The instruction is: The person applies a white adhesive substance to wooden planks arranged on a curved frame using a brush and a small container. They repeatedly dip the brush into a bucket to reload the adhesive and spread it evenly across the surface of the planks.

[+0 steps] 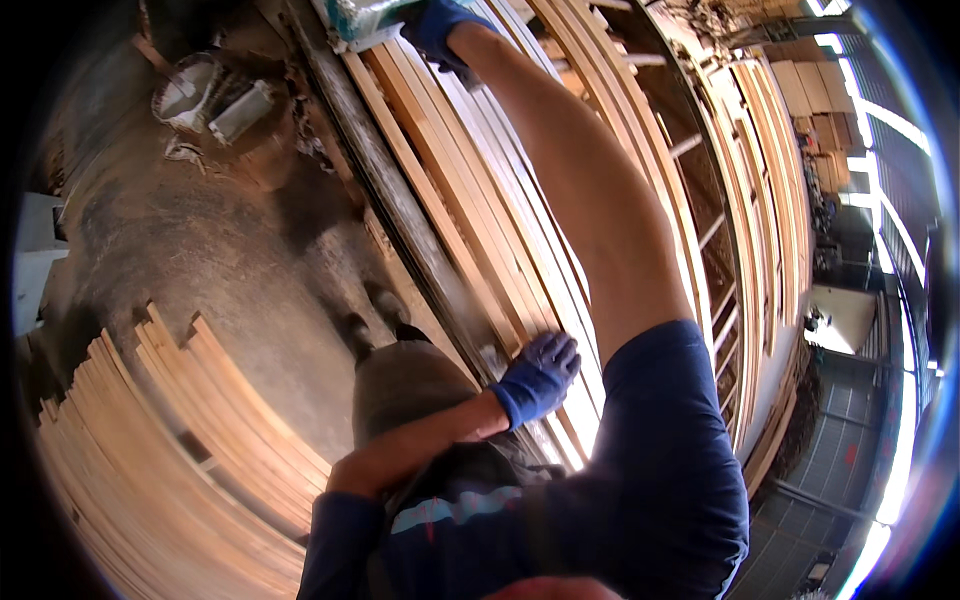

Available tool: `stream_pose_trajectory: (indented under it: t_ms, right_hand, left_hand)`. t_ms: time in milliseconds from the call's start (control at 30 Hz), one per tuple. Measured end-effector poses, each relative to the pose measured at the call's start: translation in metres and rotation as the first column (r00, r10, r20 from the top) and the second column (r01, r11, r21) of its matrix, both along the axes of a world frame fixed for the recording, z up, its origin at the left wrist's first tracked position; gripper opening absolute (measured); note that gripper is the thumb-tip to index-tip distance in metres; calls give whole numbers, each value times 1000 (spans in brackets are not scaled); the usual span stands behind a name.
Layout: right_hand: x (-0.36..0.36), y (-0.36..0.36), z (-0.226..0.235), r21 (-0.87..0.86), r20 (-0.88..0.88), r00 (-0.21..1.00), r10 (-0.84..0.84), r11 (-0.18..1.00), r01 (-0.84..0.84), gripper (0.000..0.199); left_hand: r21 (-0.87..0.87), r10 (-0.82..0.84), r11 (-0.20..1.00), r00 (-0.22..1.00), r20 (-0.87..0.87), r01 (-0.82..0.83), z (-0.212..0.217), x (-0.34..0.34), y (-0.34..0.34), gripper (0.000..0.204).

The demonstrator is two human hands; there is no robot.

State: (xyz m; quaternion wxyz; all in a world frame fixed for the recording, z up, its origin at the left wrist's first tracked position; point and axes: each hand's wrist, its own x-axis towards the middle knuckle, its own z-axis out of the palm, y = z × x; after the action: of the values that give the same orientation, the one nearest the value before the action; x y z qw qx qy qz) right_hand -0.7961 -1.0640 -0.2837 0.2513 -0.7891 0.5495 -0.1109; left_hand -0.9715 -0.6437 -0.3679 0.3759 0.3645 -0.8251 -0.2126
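My left hand (541, 377), in a blue and purple work glove, rests on the near part of a bundle of long pale wooden strips (455, 215). Its fingers are bent over the strips. My right arm stretches far forward along the same strips. At the top edge of the picture, my gloved right hand (442, 35) looks closed beside a white and teal box-like container (362, 22). The picture's edge cuts off part of that hand and the container, so its grip is not clear.
More long strips (740, 200) lie on a rack to the right. A stack of pale strips (180, 430) is at lower left. On the dusty floor at far left stand a whitish bucket (188, 92) and a pale block-shaped object (241, 112). A dark beam (395, 195) edges the bundle.
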Motion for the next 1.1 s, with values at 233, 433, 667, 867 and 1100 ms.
stream_pose_trajectory:
  t_ms: [233,433,667,867,1100]
  right_hand:
    - [-65,61,21,313,26,995,-96,946,83,27]
    - [-134,162,34,341,72,995,-69,939,41,21]
    - [-269,307,10,293,89,996,-14,956,-13,33]
    - [-367,453,33,370,-114,993,-20,927,61,41]
    - [-497,644,49,295,-189,982,-23,952,80,31]
  left_hand:
    - [294,68,954,996,-51,-50,18,-27,9,31]
    - [164,-19,985,896,443,-60,54,-30,22,46]
    - [156,118,952,785,608,-264,72,-90,80,55]
    - [68,-286,958,922,260,278,105,-222,289,41]
    - [266,-600,800,738,309,538,82,-299,475,40]
